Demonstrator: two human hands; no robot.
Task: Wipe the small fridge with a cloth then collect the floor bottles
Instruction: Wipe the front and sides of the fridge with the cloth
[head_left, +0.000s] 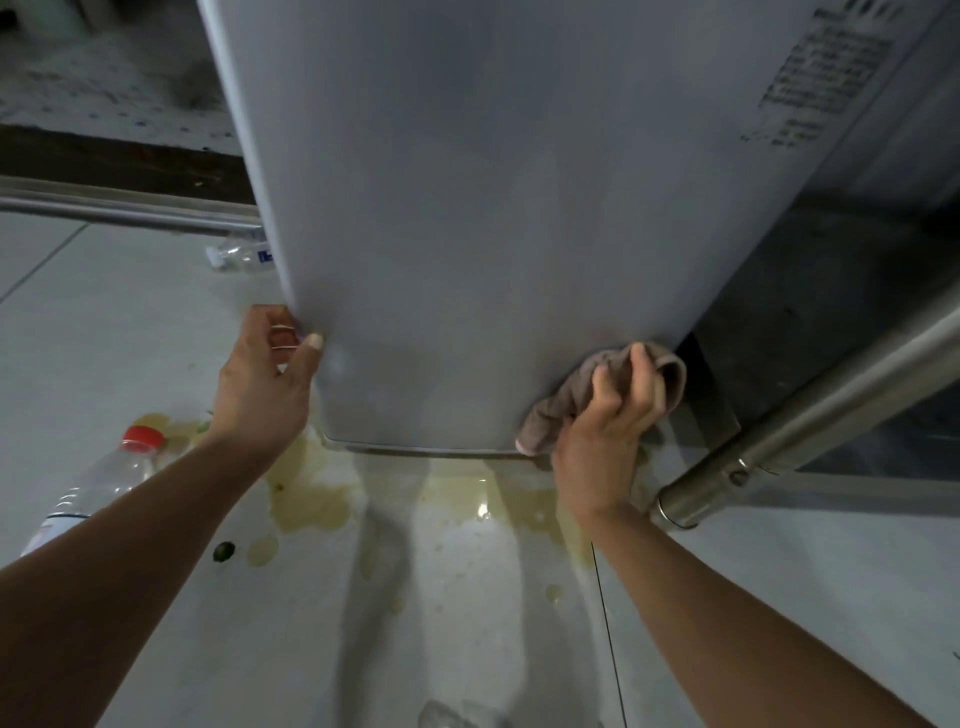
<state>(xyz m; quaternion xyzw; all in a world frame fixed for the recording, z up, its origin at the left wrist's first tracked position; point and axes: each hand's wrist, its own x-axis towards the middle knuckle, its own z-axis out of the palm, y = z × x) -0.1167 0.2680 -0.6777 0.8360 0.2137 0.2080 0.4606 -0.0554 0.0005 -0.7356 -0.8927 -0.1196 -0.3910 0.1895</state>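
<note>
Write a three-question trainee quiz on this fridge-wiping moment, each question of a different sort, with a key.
1. True or false: the right hand grips a crumpled grey-brown cloth against the lower corner of the pale grey fridge.
2. Multiple choice: the left hand is (a) lifting a bottle, (b) gripping the fridge's left edge, (c) hanging idle.
3. Fill in: the clear plastic bottle lying on the floor beside the left forearm has a ___ cap.

Key: 1 true; 2 b; 3 red.
</note>
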